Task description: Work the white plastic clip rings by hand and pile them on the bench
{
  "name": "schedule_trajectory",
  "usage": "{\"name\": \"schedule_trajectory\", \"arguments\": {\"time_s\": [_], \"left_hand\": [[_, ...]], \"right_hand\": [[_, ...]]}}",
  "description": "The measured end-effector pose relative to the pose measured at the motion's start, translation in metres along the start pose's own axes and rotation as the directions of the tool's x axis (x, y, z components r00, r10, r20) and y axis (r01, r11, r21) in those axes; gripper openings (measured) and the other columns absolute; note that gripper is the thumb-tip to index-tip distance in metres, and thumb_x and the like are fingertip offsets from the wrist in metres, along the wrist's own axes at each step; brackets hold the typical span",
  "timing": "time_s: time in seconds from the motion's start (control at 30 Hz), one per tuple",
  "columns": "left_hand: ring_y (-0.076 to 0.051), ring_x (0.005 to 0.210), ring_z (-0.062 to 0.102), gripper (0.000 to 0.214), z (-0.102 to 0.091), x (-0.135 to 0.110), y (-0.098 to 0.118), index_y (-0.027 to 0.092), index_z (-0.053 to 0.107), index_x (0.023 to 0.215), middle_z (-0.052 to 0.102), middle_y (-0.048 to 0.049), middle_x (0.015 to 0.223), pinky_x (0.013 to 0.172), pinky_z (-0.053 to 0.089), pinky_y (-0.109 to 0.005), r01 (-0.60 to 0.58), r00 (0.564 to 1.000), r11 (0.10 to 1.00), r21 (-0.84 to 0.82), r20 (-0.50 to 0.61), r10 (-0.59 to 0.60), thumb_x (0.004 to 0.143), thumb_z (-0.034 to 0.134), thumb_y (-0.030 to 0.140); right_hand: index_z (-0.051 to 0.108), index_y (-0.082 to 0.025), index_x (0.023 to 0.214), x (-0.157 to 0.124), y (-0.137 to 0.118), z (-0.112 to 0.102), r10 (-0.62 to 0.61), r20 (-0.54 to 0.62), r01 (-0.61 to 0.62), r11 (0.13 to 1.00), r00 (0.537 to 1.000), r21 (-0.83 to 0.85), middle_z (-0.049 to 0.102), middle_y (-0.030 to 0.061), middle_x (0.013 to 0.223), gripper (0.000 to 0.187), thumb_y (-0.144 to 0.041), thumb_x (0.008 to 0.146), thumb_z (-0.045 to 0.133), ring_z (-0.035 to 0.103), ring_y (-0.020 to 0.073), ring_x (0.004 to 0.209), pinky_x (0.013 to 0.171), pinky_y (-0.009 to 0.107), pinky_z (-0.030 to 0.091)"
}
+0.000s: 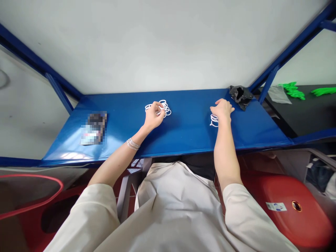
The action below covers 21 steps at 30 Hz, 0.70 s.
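Well, the two hands are well apart over a blue metal shelf (189,134). The left hand (154,115) sits on a pile of thin white rings (165,107), and its fingertips (160,109) dip in among them. It may be pinching a ring, but I can't tell, as the fingers hide that spot. The right hand (222,111) arches just over a small stack of white rings (214,120), and its fingers reach past them onto the blue top. Those rings poke out by the palm, so I can't tell if they are held.

Thin rings can cause trouble. They could hook on each other and make a knot, or roll off the near edge of the shelf if bumped. A crumpled black bag (240,97) lies just past the right hand, so a quick move could knock it. Left of the pile, a flat packet (93,128) is blurred, so what it shows is hidden. Silver bangles (133,144) on the left wrist could catch a ring too.
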<state>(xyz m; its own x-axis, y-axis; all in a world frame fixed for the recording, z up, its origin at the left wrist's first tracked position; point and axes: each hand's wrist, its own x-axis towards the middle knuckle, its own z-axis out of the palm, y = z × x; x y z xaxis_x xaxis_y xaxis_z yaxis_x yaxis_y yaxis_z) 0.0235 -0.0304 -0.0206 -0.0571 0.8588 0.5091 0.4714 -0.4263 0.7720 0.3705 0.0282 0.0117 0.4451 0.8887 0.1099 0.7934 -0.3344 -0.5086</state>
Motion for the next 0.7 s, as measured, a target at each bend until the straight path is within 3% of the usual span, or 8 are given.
{"name": "schedule_trajectory", "arguments": {"time_s": [0.07,0.13,0.2,0.3,0.43,0.57,0.7], "left_hand": [[-0.012,0.054,0.051,0.011,0.000,0.000,-0.003,0.024,0.060,0.096,0.053,0.0084,0.060,0.064,0.046,-0.028,0.004,1.000,1.000,0.007,0.010,-0.004,0.092,0.068,0.019],[-0.012,0.056,0.050,0.013,0.000,0.001,-0.006,0.025,0.060,0.096,0.051,0.0082,0.062,0.065,0.047,-0.028,0.002,1.000,1.000,0.008,0.023,-0.002,0.091,0.070,0.019],[-0.012,0.059,0.051,0.014,0.000,0.002,-0.010,0.025,0.061,0.096,0.048,0.0081,0.064,0.066,0.049,-0.029,0.002,0.999,1.000,0.008,0.041,-0.003,0.090,0.072,0.021],[-0.014,0.065,0.057,0.013,-0.001,0.003,-0.014,0.025,0.063,0.099,0.049,0.0061,0.070,0.069,0.051,-0.030,0.024,0.997,0.999,0.045,0.067,-0.027,0.091,0.072,0.024],[-0.022,0.082,0.067,0.016,-0.001,0.003,-0.015,0.025,0.064,0.105,0.064,-0.0013,0.085,0.081,0.056,-0.040,0.066,0.993,0.983,0.169,0.084,-0.081,0.093,0.073,0.030],[-0.033,0.107,0.068,0.022,-0.001,0.005,-0.019,0.024,0.062,0.107,0.070,-0.0087,0.101,0.106,0.054,-0.056,0.069,0.994,0.948,0.309,0.059,-0.091,0.088,0.073,0.020],[-0.039,0.116,0.064,0.030,-0.001,0.006,-0.025,0.024,0.062,0.110,0.068,-0.0118,0.110,0.113,0.049,-0.066,0.073,0.994,0.920,0.386,0.046,-0.098,0.084,0.077,0.020]], "right_hand": [[0.056,-0.023,0.085,0.005,0.007,-0.004,0.087,0.095,-0.087,0.996,0.992,-0.012,0.072,0.0271,0.126,0.034,-0.003,0.080,0.083,0.065,0.0440,0.132,0.113,0.064,0.039],[0.055,-0.023,0.082,0.004,0.009,-0.004,0.077,0.139,-0.079,0.997,0.987,0.012,0.074,0.0260,0.122,0.036,0.004,0.077,0.078,0.067,0.0431,0.131,0.114,0.063,0.040],[0.059,-0.022,0.083,0.001,0.007,-0.004,0.033,0.111,-0.038,0.998,0.993,0.045,0.076,0.0239,0.120,0.033,0.008,0.076,0.072,0.070,0.0415,0.128,0.113,0.062,0.043],[0.072,-0.018,0.097,-0.002,0.004,-0.002,-0.013,0.042,0.011,0.998,0.999,0.056,0.079,0.0225,0.122,0.028,0.005,0.080,0.071,0.073,0.0406,0.127,0.117,0.062,0.046],[0.079,-0.014,0.125,-0.008,-0.008,0.006,-0.152,-0.013,0.152,0.978,0.988,0.144,0.082,0.0202,0.119,0.034,-0.009,0.092,0.075,0.076,0.0374,0.122,0.115,0.056,0.054],[0.081,-0.015,0.129,-0.027,-0.032,0.029,-0.352,0.024,0.336,0.910,0.936,0.244,0.085,0.0139,0.111,0.036,-0.014,0.093,0.078,0.080,0.0328,0.109,0.107,0.050,0.061],[0.082,-0.018,0.127,-0.052,-0.056,0.050,-0.549,0.129,0.500,0.818,0.826,0.284,0.085,0.0112,0.108,0.034,-0.017,0.094,0.079,0.078,0.0308,0.101,0.102,0.049,0.061]]}}
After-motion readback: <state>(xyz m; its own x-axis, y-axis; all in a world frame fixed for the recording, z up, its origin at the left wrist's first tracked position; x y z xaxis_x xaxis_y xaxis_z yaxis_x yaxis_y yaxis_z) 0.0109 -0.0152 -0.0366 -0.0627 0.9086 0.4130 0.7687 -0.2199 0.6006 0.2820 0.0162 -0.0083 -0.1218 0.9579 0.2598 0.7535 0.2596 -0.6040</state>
